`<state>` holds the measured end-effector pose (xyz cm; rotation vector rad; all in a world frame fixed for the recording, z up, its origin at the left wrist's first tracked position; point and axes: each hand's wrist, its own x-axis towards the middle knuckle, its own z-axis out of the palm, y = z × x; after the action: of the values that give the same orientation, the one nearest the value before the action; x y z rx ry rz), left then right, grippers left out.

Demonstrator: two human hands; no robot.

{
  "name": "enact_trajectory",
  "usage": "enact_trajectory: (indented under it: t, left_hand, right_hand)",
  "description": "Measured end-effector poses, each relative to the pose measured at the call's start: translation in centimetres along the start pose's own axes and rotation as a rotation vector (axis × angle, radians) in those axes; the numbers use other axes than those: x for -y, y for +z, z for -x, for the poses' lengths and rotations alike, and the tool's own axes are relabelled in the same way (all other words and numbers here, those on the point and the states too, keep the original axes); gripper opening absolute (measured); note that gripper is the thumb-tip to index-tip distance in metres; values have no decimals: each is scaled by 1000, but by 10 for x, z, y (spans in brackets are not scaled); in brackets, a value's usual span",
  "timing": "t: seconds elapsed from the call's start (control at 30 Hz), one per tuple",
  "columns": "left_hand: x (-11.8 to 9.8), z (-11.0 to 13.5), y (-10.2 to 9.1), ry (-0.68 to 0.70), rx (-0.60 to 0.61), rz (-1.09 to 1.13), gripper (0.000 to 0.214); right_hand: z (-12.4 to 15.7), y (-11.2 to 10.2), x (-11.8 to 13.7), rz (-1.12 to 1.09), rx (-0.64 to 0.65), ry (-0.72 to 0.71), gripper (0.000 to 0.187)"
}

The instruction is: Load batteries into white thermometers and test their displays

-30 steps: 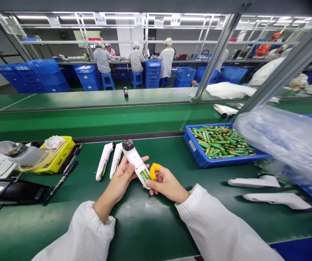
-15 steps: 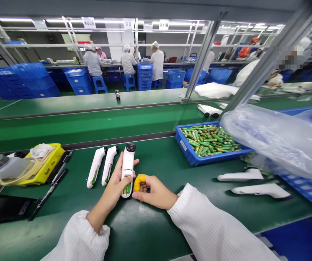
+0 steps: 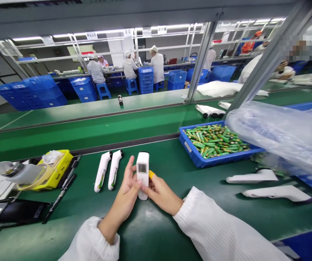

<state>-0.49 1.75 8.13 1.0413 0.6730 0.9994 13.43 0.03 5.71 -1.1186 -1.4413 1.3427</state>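
A white infrared thermometer (image 3: 143, 174) stands upright above the green bench, its small grey screen facing me. My left hand (image 3: 127, 192) has its thumb on the thermometer's lower front, with some fingers stretched up along its left side. From the right, my right hand (image 3: 163, 192) grips the lower body, thumb in front and fingers behind; a yellow cover sits on one finger. The battery side is turned away from view. Left of my hands lie two more thermometers (image 3: 102, 170) (image 3: 115, 169), with green batteries showing in their handles.
A blue tray (image 3: 199, 162) of green batteries stands at the back right, partly under a clear plastic bag (image 3: 281, 134). Two white thermometers (image 3: 251, 176) (image 3: 278, 193) lie at right. A yellow bin (image 3: 60, 168), a bottle (image 3: 20, 172) and black pens (image 3: 59, 197) are at left.
The thermometer has been turned over, from its battery side to its screen side. My right hand has moved up against it and taken hold. The camera view has shifted slightly.
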Motion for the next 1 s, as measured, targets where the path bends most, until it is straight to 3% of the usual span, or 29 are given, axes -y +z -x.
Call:
enact_trajectory:
  t: [0.2,1.0]
  left_hand:
    - [-1,0,1,-84,62,-60,75]
    - [3,3,3,-55,-9,-99,72]
  right_hand:
    - [-2,1,-2,-261,133,64,49]
    - [-4,0,-4,-234,157,87,51]
